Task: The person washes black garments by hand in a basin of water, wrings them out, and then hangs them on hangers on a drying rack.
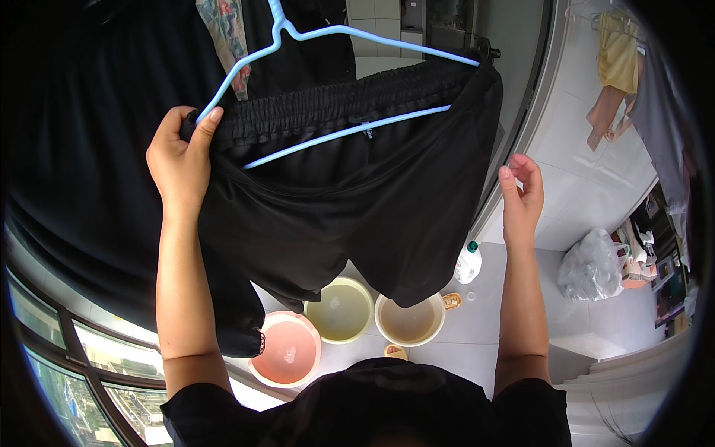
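Black shorts (402,223) with a gathered elastic waistband (313,103) hang on a light blue clothes hanger (385,40). The hanger's lower bar runs through the waist opening, and its right end sits under the waistband corner. My left hand (181,153) grips the left end of the hanger together with the waistband, thumb on top. To the right of the shorts, my right hand (523,193) is raised with curled fingers, apart from the cloth and holding nothing visible. The hanger's hook runs past the top edge of the picture.
On the tiled floor stand a pink basin (287,349), a yellow-green basin (339,310) and a cream basin (410,318), each with liquid. A white bottle (468,262) is behind them. Dark cloth (84,167) hangs at left; a plastic bag (593,265) lies at right.
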Tool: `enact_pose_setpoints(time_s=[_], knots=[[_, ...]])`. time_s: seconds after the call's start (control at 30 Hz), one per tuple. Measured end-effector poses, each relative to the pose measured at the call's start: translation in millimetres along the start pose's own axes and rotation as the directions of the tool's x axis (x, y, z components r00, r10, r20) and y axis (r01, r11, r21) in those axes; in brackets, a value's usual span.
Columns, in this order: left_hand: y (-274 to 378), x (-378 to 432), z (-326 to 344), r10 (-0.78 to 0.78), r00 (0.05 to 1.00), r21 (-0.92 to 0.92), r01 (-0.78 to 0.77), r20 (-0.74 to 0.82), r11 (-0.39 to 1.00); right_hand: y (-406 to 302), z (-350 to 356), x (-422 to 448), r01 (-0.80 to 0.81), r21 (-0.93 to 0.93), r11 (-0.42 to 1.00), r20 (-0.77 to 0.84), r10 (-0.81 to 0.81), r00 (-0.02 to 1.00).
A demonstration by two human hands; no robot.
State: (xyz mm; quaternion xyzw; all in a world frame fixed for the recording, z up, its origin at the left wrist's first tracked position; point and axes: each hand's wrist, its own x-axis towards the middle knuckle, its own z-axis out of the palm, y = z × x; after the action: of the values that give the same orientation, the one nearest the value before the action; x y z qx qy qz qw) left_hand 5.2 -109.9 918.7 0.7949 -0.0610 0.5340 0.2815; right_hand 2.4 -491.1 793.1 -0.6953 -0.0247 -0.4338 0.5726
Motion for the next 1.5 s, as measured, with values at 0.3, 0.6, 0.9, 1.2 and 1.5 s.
enact_pose_setpoints(time_s=[0.3, 0.6, 0.9, 1.2, 1.5], knots=[[7, -21, 11, 0.117, 0.993, 0.066, -0.117, 0.01, 0.991, -35, 60, 53, 0.33, -0.385, 0.862, 0.248, -0.247, 0.937], [-12, -37, 3, 0.478, 0.869, 0.066, -0.488, 0.131, 0.87, -52, 57, 90, -0.052, -0.155, 0.986, 0.184, 0.081, 0.98], [-14, -32, -3, 0.083, 0.973, 0.036, -0.093, 0.214, 0.995, -122, 74, 38, 0.325, -0.079, 0.942, 0.619, -0.209, 0.757], [-15, -21, -11, -0.068, 0.913, -0.25, 0.181, 0.403, 0.951, -77, 31, 51, 0.594, -0.283, 0.753, 0.395, -0.474, 0.787], [-55, -5, -27, -0.085, 0.56, -0.473, 0.763, 0.824, 0.44, -94, -3, 63, 0.68, -0.317, 0.662, 0.262, -0.628, 0.733]])
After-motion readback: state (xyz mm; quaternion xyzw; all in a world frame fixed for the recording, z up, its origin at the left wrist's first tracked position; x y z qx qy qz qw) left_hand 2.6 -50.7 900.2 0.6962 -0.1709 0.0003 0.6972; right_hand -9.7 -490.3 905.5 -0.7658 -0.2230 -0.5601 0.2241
